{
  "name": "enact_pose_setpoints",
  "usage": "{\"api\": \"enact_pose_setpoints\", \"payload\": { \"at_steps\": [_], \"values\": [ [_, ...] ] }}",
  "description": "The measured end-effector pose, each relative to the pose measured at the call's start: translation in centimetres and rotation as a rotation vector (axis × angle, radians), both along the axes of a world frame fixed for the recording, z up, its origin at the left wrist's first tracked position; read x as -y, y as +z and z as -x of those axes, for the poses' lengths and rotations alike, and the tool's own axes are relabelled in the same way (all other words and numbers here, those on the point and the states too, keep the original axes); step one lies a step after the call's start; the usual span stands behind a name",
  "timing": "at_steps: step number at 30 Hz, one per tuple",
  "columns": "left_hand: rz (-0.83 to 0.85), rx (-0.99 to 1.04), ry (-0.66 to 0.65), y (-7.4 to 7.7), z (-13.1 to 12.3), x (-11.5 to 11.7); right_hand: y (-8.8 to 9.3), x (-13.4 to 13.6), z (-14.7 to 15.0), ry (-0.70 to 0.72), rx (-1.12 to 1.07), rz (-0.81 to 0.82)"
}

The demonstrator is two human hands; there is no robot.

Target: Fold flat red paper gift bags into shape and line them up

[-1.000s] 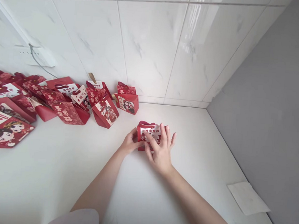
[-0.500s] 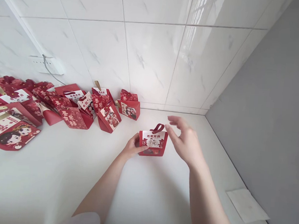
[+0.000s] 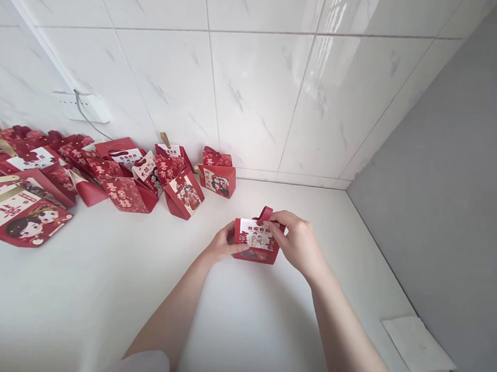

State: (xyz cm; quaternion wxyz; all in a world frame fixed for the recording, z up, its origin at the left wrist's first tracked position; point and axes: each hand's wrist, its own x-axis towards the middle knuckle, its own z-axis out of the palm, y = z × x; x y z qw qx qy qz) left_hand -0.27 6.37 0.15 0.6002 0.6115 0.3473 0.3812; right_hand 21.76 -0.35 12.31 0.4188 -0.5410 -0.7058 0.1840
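A small red gift box [image 3: 255, 256] with a white printed flap stands upright on the white tabletop [image 3: 259, 324]. Its dark red ribbon loop [image 3: 265, 213] sticks up from the top. My left hand [image 3: 221, 244] grips the box's left side, thumb across the front and fingers behind. At the upper right, my right hand [image 3: 298, 241] is closed on the top edge of the box, thumb in front beside the ribbon's base. The right hand's other fingers are partly behind the box.
Several red gift boxes [image 3: 129, 194] crowd the left along the tiled wall [image 3: 255, 95]. Two more boxes [image 3: 218, 181] stand near the wall's foot. A socket strip [image 3: 86, 108] with a grey cable is on the wall. A white plate [image 3: 419, 344] lies by the grey panel [image 3: 458, 197] at right.
My right hand has come in from the right, from open beside the box to closed on its top edge by the ribbon. The left hand keeps its hold.
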Motion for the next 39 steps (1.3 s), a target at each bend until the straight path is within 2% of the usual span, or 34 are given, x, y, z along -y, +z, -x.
{"api": "enact_pose_setpoints", "payload": {
  "at_steps": [4,9,15,23,31,34,36,39],
  "values": [
    [-0.001,-0.001,0.006,0.0,-0.1,0.1,-0.6,-0.5,0.0,0.004,0.046,-0.055],
    [-0.005,-0.003,-0.007,-0.1,-0.1,0.0,-0.4,-0.6,-0.2,0.036,0.068,-0.086],
    [-0.015,0.004,-0.018,0.0,-0.1,0.1,0.0,-0.5,-0.5,0.152,-0.037,0.002],
    [-0.008,-0.010,-0.017,0.3,-0.1,0.2,-0.1,-0.5,-0.3,0.083,-0.232,0.158],
    [0.008,-0.046,-0.027,0.4,-0.1,0.3,0.4,-0.4,-1.1,0.120,-0.008,0.230],
    [-0.086,-0.053,-0.008,2.3,0.2,0.5,0.6,-0.1,-1.6,0.139,0.072,0.247],
    [-0.239,-0.097,0.084,4.8,0.2,0.9,0.8,0.1,-2.0,0.172,0.079,0.261],
    [-0.455,-0.308,0.165,9.2,-0.4,1.5,1.2,0.4,-2.6,0.185,0.074,0.269]
  ]
}}
